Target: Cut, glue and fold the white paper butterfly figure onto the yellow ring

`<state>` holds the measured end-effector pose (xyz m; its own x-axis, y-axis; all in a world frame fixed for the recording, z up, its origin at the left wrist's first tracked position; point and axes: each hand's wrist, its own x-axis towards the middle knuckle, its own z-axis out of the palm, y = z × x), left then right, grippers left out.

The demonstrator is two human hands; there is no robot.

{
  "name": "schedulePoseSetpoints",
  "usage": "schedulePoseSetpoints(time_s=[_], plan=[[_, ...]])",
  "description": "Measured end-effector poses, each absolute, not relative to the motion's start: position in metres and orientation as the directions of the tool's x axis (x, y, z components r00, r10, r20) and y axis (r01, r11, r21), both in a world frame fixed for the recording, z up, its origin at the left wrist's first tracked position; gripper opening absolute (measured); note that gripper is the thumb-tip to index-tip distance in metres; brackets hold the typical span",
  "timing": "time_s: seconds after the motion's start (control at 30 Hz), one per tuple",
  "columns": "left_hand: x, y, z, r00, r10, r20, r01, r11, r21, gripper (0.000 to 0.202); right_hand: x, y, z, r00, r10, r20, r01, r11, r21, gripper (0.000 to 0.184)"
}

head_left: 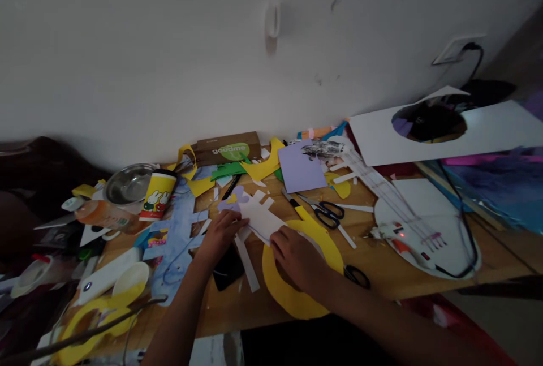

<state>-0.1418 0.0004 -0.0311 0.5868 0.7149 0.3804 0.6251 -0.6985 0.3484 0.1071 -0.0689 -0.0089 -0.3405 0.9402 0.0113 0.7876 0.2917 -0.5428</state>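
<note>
A white paper cutout (pixel 262 216) with side tabs lies between my hands, a purple and yellow paper flower shape (pixel 233 198) at its far left end. My left hand (pixel 220 235) has its fingers closed on the left edge of the cutout. At the lower right end, my right hand (pixel 299 255) grips it with curled fingers; the fingertips are partly hidden. Beneath my right hand is a yellow paper ring (pixel 332 247) with a strip at its top. A black phone-like object (pixel 229 268) lies by my left wrist, next to a white paper strip (pixel 248 264).
Dark-handled scissors (pixel 326 213) and a second scissor handle (pixel 357 276) lie right of the ring. Behind are a purple sheet (pixel 302 168) and a brown box (pixel 229 148). A cup (pixel 158 195), bottle (pixel 106 216) and metal bowl (pixel 127 185) stand left; a glue gun (pixel 392 236) lies right.
</note>
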Motion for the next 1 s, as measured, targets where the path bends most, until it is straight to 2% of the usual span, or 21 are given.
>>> schedulePoseSetpoints(time_s=[0.13, 0.27, 0.37, 0.43, 0.5, 0.57, 0.67, 0.77, 0.87, 1.0], plan=[[-0.148, 0.004, -0.034, 0.567, 0.748, 0.345, 0.609, -0.662, 0.436, 0.032, 0.107, -0.069, -0.011, -0.364, 0.931, 0.004, 0.802, 0.315, -0.508, 0.012], [-0.155, -0.003, -0.036, 0.434, 0.846, 0.308, 0.643, -0.531, 0.552, 0.029, 0.106, -0.069, -0.010, -0.382, 0.924, 0.006, 0.809, 0.338, -0.481, 0.013], [-0.154, -0.014, -0.036, 0.190, 0.946, 0.264, 0.689, -0.320, 0.650, 0.023, 0.104, -0.069, -0.011, -0.384, 0.923, 0.008, 0.818, 0.344, -0.461, 0.016], [-0.150, -0.020, -0.037, -0.037, 0.979, 0.201, 0.683, -0.123, 0.720, 0.028, 0.104, -0.070, -0.012, -0.379, 0.925, 0.007, 0.826, 0.342, -0.449, 0.016], [-0.145, -0.021, -0.038, -0.203, 0.975, 0.091, 0.616, 0.055, 0.786, 0.037, 0.104, -0.071, -0.014, -0.372, 0.928, 0.006, 0.835, 0.337, -0.436, 0.015], [-0.141, -0.018, -0.038, -0.261, 0.964, -0.049, 0.517, 0.183, 0.836, 0.042, 0.105, -0.072, -0.014, -0.367, 0.930, 0.008, 0.842, 0.336, -0.423, 0.014], [-0.136, -0.010, -0.034, -0.210, 0.945, -0.250, 0.350, 0.312, 0.883, 0.048, 0.105, -0.073, -0.013, -0.363, 0.932, 0.013, 0.851, 0.337, -0.403, 0.013], [-0.133, -0.006, -0.030, -0.054, 0.917, -0.396, 0.202, 0.399, 0.894, 0.049, 0.104, -0.072, -0.010, -0.346, 0.938, 0.021, 0.866, 0.327, -0.378, 0.013], [-0.131, -0.005, -0.029, 0.056, 0.875, -0.481, 0.144, 0.469, 0.871, 0.039, 0.103, -0.069, -0.008, -0.306, 0.951, 0.032, 0.888, 0.298, -0.351, 0.014], [-0.128, 0.000, -0.035, 0.082, 0.833, -0.546, 0.144, 0.533, 0.834, 0.026, 0.102, -0.068, -0.009, -0.282, 0.958, 0.059, 0.901, 0.285, -0.326, 0.013]])
